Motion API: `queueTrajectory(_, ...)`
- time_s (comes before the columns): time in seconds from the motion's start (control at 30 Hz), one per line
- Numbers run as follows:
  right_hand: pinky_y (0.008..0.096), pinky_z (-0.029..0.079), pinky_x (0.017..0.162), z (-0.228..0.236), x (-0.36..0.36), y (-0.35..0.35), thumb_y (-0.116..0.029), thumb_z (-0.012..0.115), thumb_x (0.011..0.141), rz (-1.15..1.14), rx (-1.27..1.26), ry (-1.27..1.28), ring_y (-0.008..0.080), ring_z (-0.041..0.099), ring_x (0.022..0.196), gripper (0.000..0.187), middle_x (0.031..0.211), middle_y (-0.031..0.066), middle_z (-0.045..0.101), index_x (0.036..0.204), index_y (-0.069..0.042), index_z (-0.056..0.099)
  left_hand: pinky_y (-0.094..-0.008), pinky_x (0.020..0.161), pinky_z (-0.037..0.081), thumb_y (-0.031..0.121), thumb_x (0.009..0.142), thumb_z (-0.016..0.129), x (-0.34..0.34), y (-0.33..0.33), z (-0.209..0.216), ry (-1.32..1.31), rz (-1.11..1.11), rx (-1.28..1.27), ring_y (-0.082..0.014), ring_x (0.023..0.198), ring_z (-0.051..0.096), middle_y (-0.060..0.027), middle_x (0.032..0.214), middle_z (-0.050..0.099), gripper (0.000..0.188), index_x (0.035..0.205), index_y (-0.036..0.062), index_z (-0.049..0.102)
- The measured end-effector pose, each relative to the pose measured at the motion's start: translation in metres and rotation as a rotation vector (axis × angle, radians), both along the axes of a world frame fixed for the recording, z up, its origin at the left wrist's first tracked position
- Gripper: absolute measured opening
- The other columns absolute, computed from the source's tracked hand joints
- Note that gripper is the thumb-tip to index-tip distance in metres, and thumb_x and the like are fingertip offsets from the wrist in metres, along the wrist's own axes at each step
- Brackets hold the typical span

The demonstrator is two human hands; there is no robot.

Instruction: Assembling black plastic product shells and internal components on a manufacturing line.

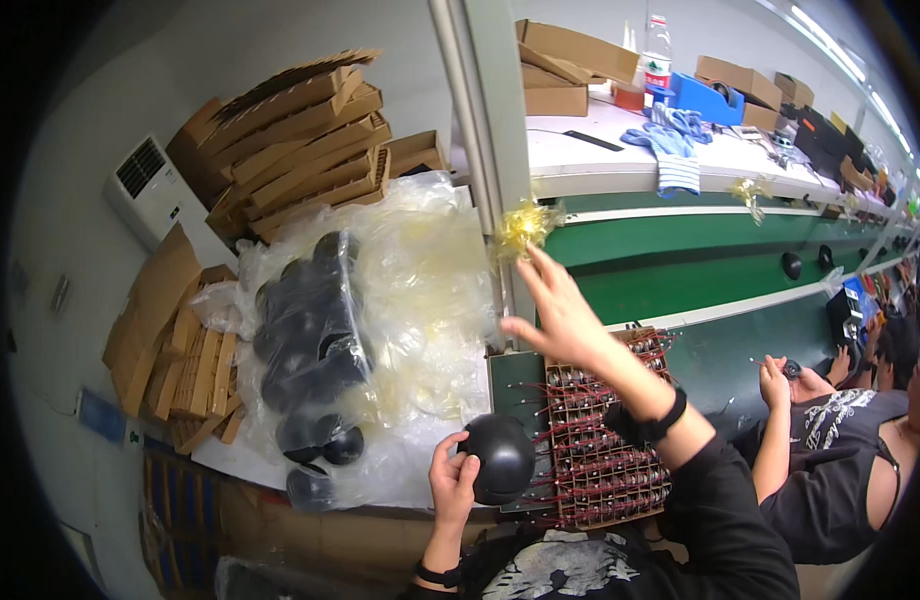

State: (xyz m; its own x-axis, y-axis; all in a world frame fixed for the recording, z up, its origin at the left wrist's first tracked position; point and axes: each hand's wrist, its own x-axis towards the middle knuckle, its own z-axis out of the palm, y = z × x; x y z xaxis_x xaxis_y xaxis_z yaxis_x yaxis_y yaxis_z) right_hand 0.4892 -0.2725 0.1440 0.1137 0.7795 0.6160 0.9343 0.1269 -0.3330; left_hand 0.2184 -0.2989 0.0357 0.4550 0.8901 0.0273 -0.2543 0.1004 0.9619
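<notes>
My left hand [452,482] grips a round, glossy black shell [502,458] by its left side, just above the near edge of the bench. My right hand [562,315] is raised with thumb and fingers apart. Its fingertips are at the lower edge of a crumpled bunch of yellowish clear film [527,226] on the upright post; whether they touch it I cannot tell. Below my right forearm lies a cardboard grid tray [600,490] full of small round parts with red wires. More black shells [315,335] lie in clear plastic bags on the white table to the left.
Stacked cardboard dividers [300,140] and a white floor-standing unit [165,190] stand at the far left. A metal post [502,110] separates the table from the green conveyor [660,265]. On the shelf above are striped gloves [675,160] and a bottle [657,60]. A co-worker [830,460] sits close on the right.
</notes>
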Motion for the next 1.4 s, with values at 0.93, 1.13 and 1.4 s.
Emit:
queueTrajectory(0.93,0.0487,0.047,0.093,-0.111,0.006,-0.162,-0.055,0.059,0.079,0.94,0.358,2.263,0.032,0.051,0.111,0.081,0.13,0.0174,0.047,0.136,-0.002,0.037,-0.0347,0.059,0.045,0.018,0.087,0.056,0.063,-0.064,0.058,-0.316,-0.672,0.449,-0.0245,0.058,0.053,-0.0118,0.066,0.061,0.025,0.076,-0.0029,0.064)
queueTrajectory(1.13,0.0468,0.049,0.091,-0.144,0.007,-0.172,-0.059,0.052,0.085,0.356,0.256,2.081,0.0293,0.059,0.106,0.073,0.121,0.0149,0.057,0.134,-0.005,0.043,-0.0384,0.055,0.035,0.032,0.095,0.042,0.053,-0.03,0.053,-0.621,-0.468,-0.247,-0.0199,0.045,0.036,-0.0079,0.054,0.049,0.042,0.063,0.0051,0.049)
queueTrajectory(1.4,0.0453,0.049,0.092,-0.139,0.051,-0.198,-0.052,0.043,0.093,0.378,0.546,2.291,0.0265,0.062,0.1,0.057,0.114,0.0129,0.062,0.128,-0.007,0.049,-0.029,0.061,0.047,0.026,0.089,0.054,0.014,0.061,0.035,-0.124,-0.024,0.374,-0.0116,0.063,0.052,-0.0014,0.072,0.055,0.022,0.075,0.0083,0.053)
